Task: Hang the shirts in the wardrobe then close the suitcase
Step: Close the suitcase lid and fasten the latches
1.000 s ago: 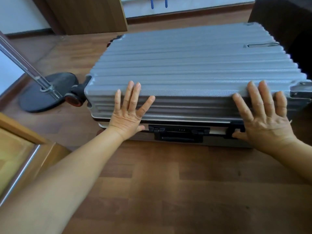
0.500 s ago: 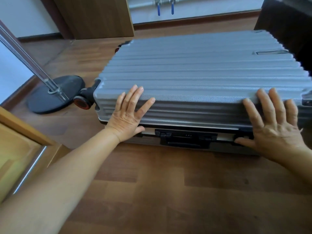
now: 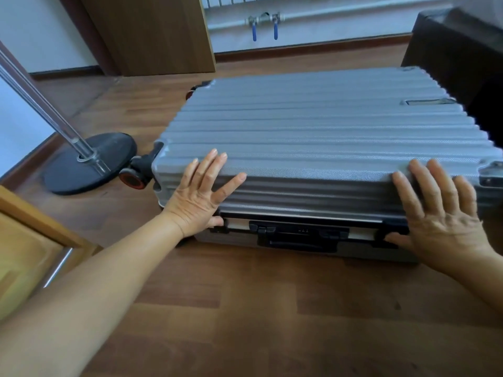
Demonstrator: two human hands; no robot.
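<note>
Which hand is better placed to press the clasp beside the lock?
Probably the right hand. Its thumb already lies on the dark clasp right of the lock, fingers flat on the suitcase lid. The left hand's thumb rests on the lid, above the seam.

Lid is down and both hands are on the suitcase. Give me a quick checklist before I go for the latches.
1. Lid lowered onto the suitcase: ok, though a pale gap shows along the front seam.
2. Left hand flat on the lid's front edge: ok, fingers spread.
3. Right hand flat on the lid's front edge: ok, thumb by the right latch.
4. Fabric caught in the seam: cannot tell.
5. Latches shut: cannot tell; the thumbs cover both.
6. Carry handle clear of the hands: ok.
7. Shirts hung in the wardrobe: cannot tell; not in view.
</note>
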